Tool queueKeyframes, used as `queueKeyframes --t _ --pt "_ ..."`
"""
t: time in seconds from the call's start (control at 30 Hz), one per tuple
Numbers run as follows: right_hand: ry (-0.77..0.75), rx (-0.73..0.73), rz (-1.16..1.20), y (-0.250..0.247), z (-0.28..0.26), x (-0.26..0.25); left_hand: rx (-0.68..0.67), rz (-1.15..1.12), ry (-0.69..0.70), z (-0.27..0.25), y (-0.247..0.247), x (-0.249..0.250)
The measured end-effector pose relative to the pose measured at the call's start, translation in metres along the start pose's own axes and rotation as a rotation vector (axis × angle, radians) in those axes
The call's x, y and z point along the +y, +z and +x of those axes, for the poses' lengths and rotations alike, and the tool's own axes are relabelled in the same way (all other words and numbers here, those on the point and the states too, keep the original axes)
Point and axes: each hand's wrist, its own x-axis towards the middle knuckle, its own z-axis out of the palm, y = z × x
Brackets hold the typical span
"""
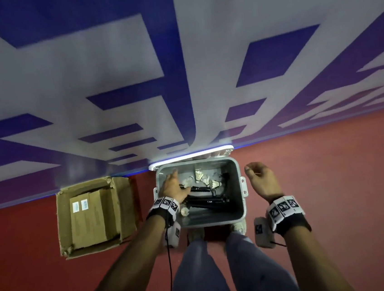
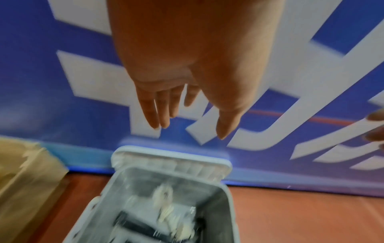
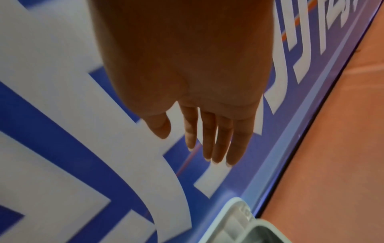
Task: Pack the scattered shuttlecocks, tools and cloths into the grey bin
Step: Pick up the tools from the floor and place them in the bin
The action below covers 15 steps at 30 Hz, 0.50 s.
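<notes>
The grey bin stands on the red floor against the wall, its white lid tipped back. Several white shuttlecocks and black tools lie inside. My left hand hovers over the bin's left side with straight fingers and holds nothing. My right hand hangs relaxed and empty just right of the bin. In the left wrist view my left hand spreads above the bin, with blurred shuttlecocks below. In the right wrist view my right hand is empty beyond the bin's corner.
An open cardboard box sits on the floor to the bin's left. The blue and white wall rises right behind both. My legs and shoes are at the bin's front edge. Red floor stretches to the right.
</notes>
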Motion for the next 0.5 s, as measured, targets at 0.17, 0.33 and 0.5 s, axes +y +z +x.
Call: queueKeyframes --t 0.17,0.33,0.5 --pt "-0.138 -0.001 0.037 -0.039 -0.056 -0.062 0.062 -0.161 0.225 -0.062 -0.069 0.057" --pt "-0.352 0.004 -0.031 -0.078 -0.097 -0.135 0.241 -0.286 0.485 -0.154 -0.154 0.106" --pt "-0.478 0.15 -0.024 -0.107 -0.145 -0.188 0.355 -0.313 0.734 -0.219 -0.227 0.132"
